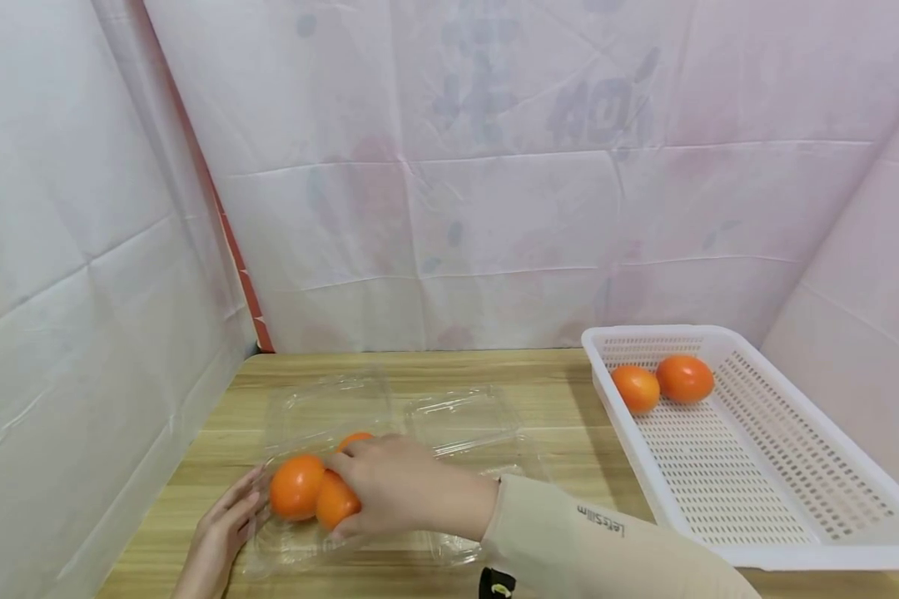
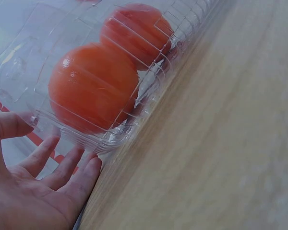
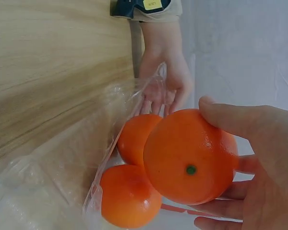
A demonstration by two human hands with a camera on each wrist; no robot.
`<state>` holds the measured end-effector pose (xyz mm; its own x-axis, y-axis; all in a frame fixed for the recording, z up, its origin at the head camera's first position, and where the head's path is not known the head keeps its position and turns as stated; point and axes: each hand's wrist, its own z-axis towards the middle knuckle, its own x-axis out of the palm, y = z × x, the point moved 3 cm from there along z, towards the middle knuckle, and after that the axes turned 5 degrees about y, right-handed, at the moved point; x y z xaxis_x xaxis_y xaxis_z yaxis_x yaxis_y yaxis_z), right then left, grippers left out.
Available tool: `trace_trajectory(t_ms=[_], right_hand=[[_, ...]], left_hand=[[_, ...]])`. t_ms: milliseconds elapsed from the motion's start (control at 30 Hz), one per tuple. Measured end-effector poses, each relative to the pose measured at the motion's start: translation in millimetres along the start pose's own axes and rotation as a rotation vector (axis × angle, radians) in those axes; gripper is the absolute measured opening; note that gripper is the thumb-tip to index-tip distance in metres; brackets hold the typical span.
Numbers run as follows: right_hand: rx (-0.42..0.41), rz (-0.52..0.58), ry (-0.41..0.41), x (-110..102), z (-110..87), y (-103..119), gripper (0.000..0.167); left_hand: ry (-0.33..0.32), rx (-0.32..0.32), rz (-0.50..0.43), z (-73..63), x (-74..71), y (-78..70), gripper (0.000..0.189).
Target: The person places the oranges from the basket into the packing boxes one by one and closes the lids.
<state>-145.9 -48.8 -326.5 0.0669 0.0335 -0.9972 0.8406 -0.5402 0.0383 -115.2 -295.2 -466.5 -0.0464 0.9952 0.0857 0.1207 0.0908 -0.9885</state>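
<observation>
My right hand (image 1: 393, 478) grips an orange (image 3: 189, 155) with a green stem button, thumb on one side and fingers on the other. The fruit is over a clear plastic clamshell box (image 1: 270, 556), close against two other oranges, one at the left (image 1: 296, 487) and one farther back (image 1: 355, 437). Whether the held orange touches the box floor cannot be told. At the box's left side, my left hand (image 1: 221, 528) touches the clear wall with extended fingertips, its thumb near the rim in the left wrist view. The box's lid (image 1: 330, 408) lies open toward the back.
Beside the first box, a second clear clamshell (image 1: 464, 420) lies open on the wooden table (image 1: 562, 399), partly hidden by my right arm. A white perforated basket (image 1: 749, 491) stands at the right with two oranges (image 1: 635, 388) inside. Pale sheets hang around the table.
</observation>
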Motion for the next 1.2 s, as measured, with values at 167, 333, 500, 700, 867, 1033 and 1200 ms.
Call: trace_trajectory(t_ms=[167, 333, 500, 700, 867, 1033, 1200], right_hand=[[0.005, -0.043, 0.004, 5, 11.0, 7, 0.076], [-0.003, -0.062, 0.028, 13, 21.3, 11, 0.074], [0.006, -0.072, 0.053, 21, 27.2, 14, 0.072], [-0.003, -0.083, 0.07, 30, 29.9, 17, 0.073], [-0.008, -0.094, 0.071, 35, 30.0, 19, 0.072], [-0.02, -0.131, 0.061, 38, 30.6, 20, 0.074], [-0.026, -0.144, 0.07, 39, 32.0, 19, 0.077]], left_hand=[[-0.007, -0.019, -0.01, 0.2, -0.2, 1.2, 0.025], [-0.022, -0.056, -0.016, -0.1, -0.5, 2.9, 0.023], [-0.02, -0.06, -0.016, -0.1, -1.9, 4.5, 0.023], [-0.035, -0.106, -0.004, 0.6, -3.0, 5.4, 0.027], [-0.037, -0.103, 0.009, 0.3, -3.5, 6.0, 0.029], [-0.035, -0.088, -0.006, 1.0, -2.5, 4.6, 0.02], [-0.033, -0.086, -0.005, 1.8, -1.4, 2.5, 0.022]])
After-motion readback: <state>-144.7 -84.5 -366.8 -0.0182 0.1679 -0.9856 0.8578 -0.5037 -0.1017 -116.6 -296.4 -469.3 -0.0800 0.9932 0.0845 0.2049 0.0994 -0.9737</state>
